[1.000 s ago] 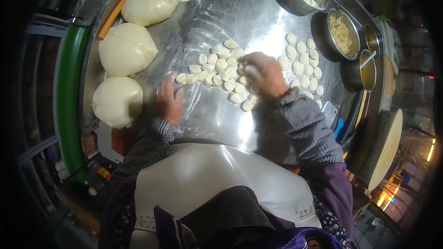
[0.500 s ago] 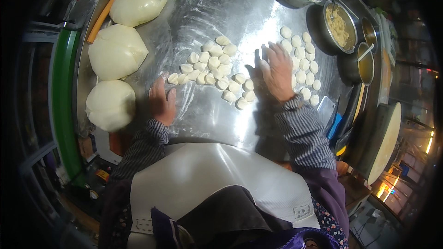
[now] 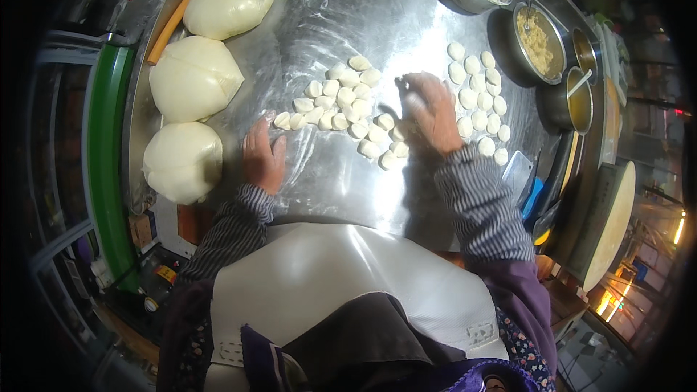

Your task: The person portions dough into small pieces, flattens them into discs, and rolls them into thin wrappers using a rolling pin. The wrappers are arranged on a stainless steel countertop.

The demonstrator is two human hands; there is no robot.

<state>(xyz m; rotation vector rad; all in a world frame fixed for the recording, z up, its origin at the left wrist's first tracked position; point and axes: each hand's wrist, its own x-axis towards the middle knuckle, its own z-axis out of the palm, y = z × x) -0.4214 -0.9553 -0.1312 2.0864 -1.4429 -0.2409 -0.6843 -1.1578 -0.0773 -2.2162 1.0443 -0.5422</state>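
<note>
Left hand (image 3: 263, 158): flat on the floured steel worktop (image 3: 327, 22), palm down, fingers spread, nothing gripped; fingertips just short of the nearest small dough pieces (image 3: 341, 105).
Right hand (image 3: 428, 112): over the worktop, blurred; fingers loosely curled downward; grip on any piece cannot be told.
Small dough pieces: cluster lying between the two hands, extending ahead of the left fingertips and up to the right hand's inner side.
Second group of dough pieces (image 3: 481, 94): just beyond and to the outer side of the right hand, laid in rows.
Large dough lumps (image 3: 194, 76): three, to the outer side of the left hand and ahead of it; nearest lump just beside the left wrist.
Metal bowls (image 3: 537, 40): well ahead of the right hand and to its outer side; one with pale filling, one with a spoon.
Sleeves (image 3: 483, 199): striped, on both forearms.
Apron (image 3: 341, 283): white, below the hands.
</note>
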